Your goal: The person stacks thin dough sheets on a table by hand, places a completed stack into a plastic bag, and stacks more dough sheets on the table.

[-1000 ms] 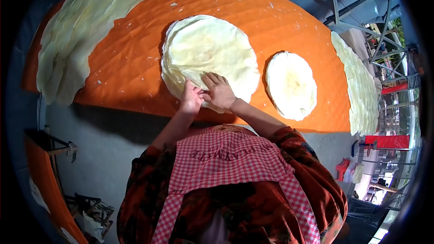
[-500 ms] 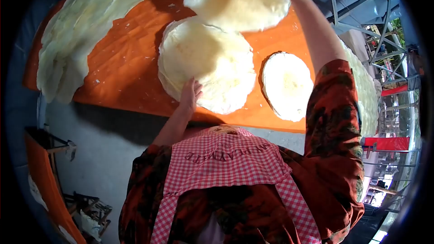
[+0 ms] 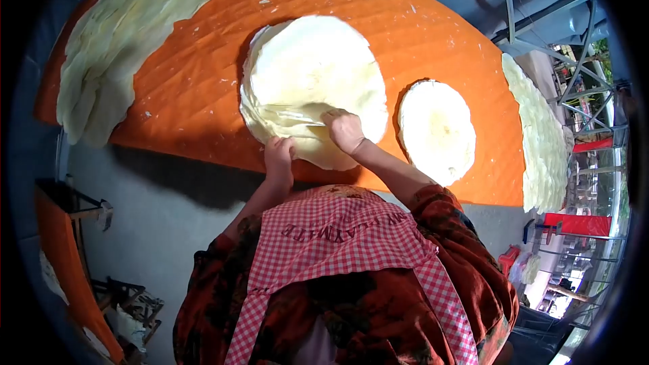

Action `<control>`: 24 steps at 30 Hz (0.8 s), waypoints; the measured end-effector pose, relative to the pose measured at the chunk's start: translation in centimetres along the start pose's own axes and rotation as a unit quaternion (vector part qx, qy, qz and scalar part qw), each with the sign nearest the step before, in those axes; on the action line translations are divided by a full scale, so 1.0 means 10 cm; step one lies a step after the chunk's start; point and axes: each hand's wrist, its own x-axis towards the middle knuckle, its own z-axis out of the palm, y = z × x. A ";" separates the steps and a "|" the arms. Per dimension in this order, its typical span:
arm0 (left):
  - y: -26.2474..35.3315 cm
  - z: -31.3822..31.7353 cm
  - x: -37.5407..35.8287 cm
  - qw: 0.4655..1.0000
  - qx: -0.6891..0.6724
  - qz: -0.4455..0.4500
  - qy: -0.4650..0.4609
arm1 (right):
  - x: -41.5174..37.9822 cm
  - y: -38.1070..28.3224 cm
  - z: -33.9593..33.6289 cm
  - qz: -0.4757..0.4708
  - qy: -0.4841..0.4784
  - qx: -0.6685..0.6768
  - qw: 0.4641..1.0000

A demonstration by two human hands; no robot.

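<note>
A pile of thin, round, pale flatbread sheets lies on the orange-covered table in front of me. The near edge of its top sheet is folded and wrinkled. My right hand is closed on that rumpled part, knuckles up. My left hand rests at the pile's near left edge, its fingers extended onto the sheets and partly in shadow. To the right of the pile sits a smaller round stack of pale sheets, touched by neither hand.
Overlapping pale sheets cover the left end of the orange cloth. More overlapping sheets lie along its right edge. Small white crumbs dot the cloth. A lower orange surface stands at the lower left, with metal framing at the right.
My right hand has come down from the far side with a sheet, which now lies on the pile. My left hand has shifted slightly toward the near edge.
</note>
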 end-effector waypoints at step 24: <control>0.28 -0.02 0.15 0.996 0.014 0.075 0.041 | 0.92 0.43 -1.33 0.084 0.111 -0.074 0.988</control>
